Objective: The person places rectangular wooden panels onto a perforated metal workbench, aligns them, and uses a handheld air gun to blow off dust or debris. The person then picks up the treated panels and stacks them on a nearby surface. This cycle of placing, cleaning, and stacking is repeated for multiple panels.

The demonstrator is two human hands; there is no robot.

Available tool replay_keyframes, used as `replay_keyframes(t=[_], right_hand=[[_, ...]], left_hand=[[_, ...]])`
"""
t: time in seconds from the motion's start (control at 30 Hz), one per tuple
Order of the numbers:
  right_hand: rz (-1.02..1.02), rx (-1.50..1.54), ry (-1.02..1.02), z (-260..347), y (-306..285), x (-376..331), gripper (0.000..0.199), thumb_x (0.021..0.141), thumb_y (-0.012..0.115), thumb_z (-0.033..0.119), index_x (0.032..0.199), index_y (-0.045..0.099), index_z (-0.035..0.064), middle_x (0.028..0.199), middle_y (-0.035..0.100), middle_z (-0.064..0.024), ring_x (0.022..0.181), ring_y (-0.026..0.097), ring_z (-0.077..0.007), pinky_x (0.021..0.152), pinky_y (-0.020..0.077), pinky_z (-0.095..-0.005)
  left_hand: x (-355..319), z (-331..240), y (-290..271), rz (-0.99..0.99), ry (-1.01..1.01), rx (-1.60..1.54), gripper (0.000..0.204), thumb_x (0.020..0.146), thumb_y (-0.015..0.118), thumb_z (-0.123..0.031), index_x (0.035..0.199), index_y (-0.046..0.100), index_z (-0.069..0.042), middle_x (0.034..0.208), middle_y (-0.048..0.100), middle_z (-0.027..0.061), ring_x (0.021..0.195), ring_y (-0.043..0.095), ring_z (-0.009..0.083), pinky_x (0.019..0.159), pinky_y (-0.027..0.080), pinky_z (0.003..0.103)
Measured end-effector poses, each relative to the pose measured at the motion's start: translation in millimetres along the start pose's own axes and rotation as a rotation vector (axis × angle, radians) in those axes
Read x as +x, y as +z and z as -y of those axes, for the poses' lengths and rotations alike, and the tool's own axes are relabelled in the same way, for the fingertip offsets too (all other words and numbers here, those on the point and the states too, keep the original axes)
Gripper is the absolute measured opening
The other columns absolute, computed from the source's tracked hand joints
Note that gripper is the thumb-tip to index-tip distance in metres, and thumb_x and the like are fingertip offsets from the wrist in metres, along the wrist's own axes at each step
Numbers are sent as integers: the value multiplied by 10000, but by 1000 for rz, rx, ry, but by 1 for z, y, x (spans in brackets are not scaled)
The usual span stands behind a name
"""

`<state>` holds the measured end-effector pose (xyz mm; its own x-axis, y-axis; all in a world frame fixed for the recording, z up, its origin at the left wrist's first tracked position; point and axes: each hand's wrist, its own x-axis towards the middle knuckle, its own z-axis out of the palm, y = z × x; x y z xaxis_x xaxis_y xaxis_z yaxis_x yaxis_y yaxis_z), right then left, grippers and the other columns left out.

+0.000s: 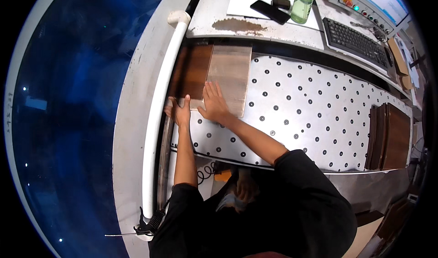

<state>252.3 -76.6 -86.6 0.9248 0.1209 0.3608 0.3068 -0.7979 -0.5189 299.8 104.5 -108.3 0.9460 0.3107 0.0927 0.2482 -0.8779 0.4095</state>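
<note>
Two wood-grain panels lie side by side at the left end of the white work table, close against a long white bar. The left panel (194, 71) is dark brown; the right panel (230, 71) looks paler and greyer. My left hand (181, 114) is at the dark panel's near edge, beside the bar, thumb apart and fingers toward the bar. My right hand (214, 104) rests flat on the paler panel's near left part, close to the seam, fingers stretched out. Neither hand grips anything that I can see.
Black round studs dot the white table (315, 116). A stack of brown panels (388, 137) stands at its right end. Behind are a phone (270, 12), a green bottle (302, 5), a keyboard (356, 41) and a control panel (365, 12). The white bar (157, 121) runs along the left.
</note>
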Motion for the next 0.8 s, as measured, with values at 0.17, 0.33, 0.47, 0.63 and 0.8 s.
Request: replay_keyframes(t=[0.17, 0.33, 0.47, 0.63, 0.8], right_hand=[[-18, -18, 35, 3, 2, 1, 769, 866, 632, 365, 1403, 421, -143, 1534, 348, -310, 1477, 262, -420, 1228, 124, -547], [-57, -80, -28, 19, -14, -38, 679, 857, 652, 296, 1416, 471, -43, 1524, 376, -275, 1464, 282, -431, 1209, 176, -573], [-8, -16, 28, 24, -42, -132, 626, 855, 665, 247, 1399, 492, -10, 1510, 382, -271, 1439, 303, -461, 1182, 227, -593], [-130, 15, 143, 46, -88, -242, 586, 868, 651, 207, 1392, 489, 0, 1492, 391, -267, 1434, 318, -445, 1192, 253, -546], [-129, 66, 141, 37, -136, -346, 511, 879, 628, 160, 1353, 523, 1, 1487, 427, -197, 1448, 316, -391, 1224, 222, -502]], left_hand=[[1, 0, 4, -30, 22, -30, 1094, 809, 478, -849, 1585, 272, -105, 1497, 226, 458, 1443, 158, 577, 1208, 95, 546], [9, 1, 9, -56, 50, -65, 1120, 796, 480, -865, 1595, 242, -118, 1517, 202, 449, 1441, 166, 581, 1201, 86, 577], [-10, -24, -20, 219, -14, -213, 1007, 795, 479, -871, 1186, 632, 44, 1191, 589, 317, 1196, 520, 438, 1052, 363, 498], [-6, 3, -2, -167, 192, -71, 970, 843, 544, -774, 1340, 563, 58, 1170, 663, 291, 1075, 611, 459, 979, 456, 471], [8, 25, 11, -77, 245, 16, 948, 881, 487, -756, 1452, 463, 0, 1270, 582, 363, 1188, 537, 537, 1022, 417, 541]])
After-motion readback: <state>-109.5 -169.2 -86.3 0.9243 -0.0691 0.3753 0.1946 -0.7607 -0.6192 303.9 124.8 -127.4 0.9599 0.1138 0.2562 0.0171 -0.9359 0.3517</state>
